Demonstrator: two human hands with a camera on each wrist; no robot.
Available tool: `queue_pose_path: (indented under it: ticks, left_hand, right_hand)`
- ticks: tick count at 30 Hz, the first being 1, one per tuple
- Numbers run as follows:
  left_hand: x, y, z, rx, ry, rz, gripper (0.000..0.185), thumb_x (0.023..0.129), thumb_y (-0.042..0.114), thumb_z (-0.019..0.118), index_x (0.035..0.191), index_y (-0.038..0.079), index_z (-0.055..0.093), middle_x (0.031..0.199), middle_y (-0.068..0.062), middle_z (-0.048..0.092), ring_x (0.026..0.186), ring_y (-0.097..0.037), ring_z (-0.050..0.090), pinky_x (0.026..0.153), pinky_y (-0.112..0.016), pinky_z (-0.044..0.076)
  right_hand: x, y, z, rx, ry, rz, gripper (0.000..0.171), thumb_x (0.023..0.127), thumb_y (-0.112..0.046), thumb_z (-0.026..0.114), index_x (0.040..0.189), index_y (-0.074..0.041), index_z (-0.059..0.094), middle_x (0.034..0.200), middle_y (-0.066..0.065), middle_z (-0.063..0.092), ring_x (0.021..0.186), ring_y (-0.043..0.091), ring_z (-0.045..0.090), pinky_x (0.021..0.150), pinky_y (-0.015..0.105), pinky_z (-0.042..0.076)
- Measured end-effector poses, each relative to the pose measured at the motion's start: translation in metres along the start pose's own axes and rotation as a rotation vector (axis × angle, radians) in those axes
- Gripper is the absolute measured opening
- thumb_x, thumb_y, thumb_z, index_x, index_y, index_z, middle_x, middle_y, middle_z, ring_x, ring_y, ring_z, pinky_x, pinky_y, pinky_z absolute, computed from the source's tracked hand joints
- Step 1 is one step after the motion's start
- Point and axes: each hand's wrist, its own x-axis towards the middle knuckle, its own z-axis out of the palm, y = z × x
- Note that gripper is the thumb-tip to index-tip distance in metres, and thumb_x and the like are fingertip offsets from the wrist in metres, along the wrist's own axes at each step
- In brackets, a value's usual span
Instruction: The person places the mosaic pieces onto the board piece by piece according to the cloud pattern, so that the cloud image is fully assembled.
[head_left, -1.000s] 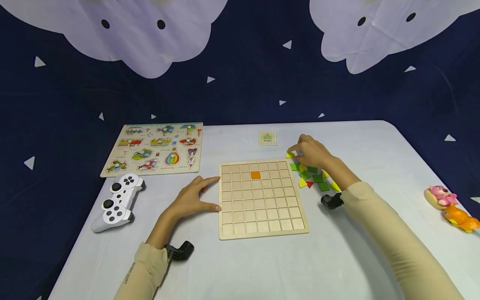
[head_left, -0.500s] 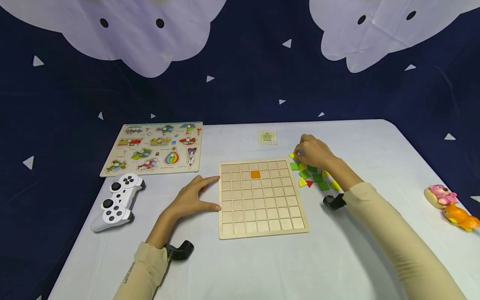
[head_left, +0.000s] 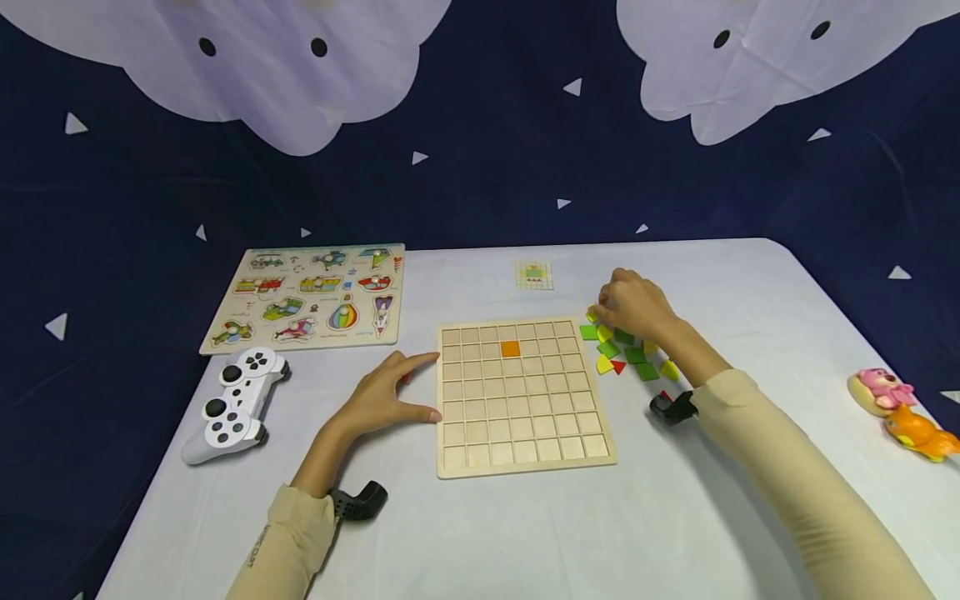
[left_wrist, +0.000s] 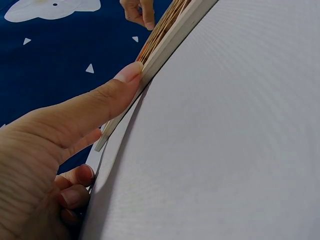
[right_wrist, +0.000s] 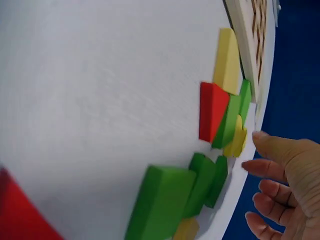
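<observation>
Orange fills one cell (head_left: 510, 349) of the board (head_left: 530, 431) on the desk (head_left: 540, 537); the left hand (head_left: 380, 397), thumb and forefinger apart, touches its left edge. The right hand (head_left: 636, 305), fingers bent, is at a yellow tile (head_left: 591, 317), any grip hard to tell.

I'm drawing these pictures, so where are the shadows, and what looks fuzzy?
Head view: soft shadow on the table by the right sleeve; left wrist view: thin shadow under the board; right wrist view: fuzzy red piece, bottom left corner.

The table (head_left: 772, 333) lies free between the right sleeve (head_left: 795, 467) and the toys (head_left: 918, 432), while tiles (head_left: 647, 372) crowd beside the board (head_left: 518, 407).
</observation>
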Motion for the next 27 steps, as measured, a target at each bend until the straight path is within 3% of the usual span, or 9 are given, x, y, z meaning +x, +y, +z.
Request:
queue_pose_path:
  ticks: [3,6,18,27]
  left_hand:
    - [-0.0001,-0.0004,0.0,0.005,0.001,-0.004,0.094,0.065,0.049,0.09,0.147,0.024,0.05,0.088,-0.002,0.038,0.074,-0.017,0.036,0.068,-0.033,0.03]
    - [0.0,-0.0009,0.0002,0.004,0.002,-0.006,0.094,0.065,0.049,0.09,0.147,0.025,0.05,0.088,-0.002,0.038,0.075,-0.017,0.036,0.069,-0.033,0.03]
    - [-0.0007,-0.0007,0.0001,-0.006,0.001,-0.006,0.094,0.065,0.049,0.09,0.147,0.025,0.05,0.089,-0.002,0.038,0.076,-0.017,0.035,0.07,-0.034,0.03]
    - [0.0011,-0.0022,0.0006,-0.002,0.001,0.0,0.093,0.065,0.049,0.09,0.147,0.026,0.05,0.088,-0.001,0.038,0.076,-0.016,0.036,0.07,-0.034,0.03]
  right_hand:
    - [-0.0014,0.0023,-0.0022,0.064,-0.029,-0.01,0.029,0.091,-0.018,0.07,0.115,-0.001,0.073,0.104,0.016,0.057,0.09,0.028,0.053,0.073,0.044,0.049]
    - [-0.0017,0.0039,-0.0027,0.093,-0.066,-0.029,0.034,0.09,-0.015,0.07,0.122,-0.002,0.07,0.108,0.017,0.056,0.094,0.029,0.052,0.073,0.044,0.049]
    - [0.0,0.0073,0.0026,0.082,-0.029,-0.066,0.025,0.087,-0.017,0.076,0.103,0.002,0.076,0.102,0.015,0.058,0.095,0.03,0.056,0.083,0.048,0.049]
    - [0.0011,0.0098,0.0045,0.074,-0.012,-0.079,0.024,0.083,-0.02,0.079,0.094,0.001,0.076,0.097,0.012,0.056,0.089,0.027,0.053,0.08,0.045,0.048]
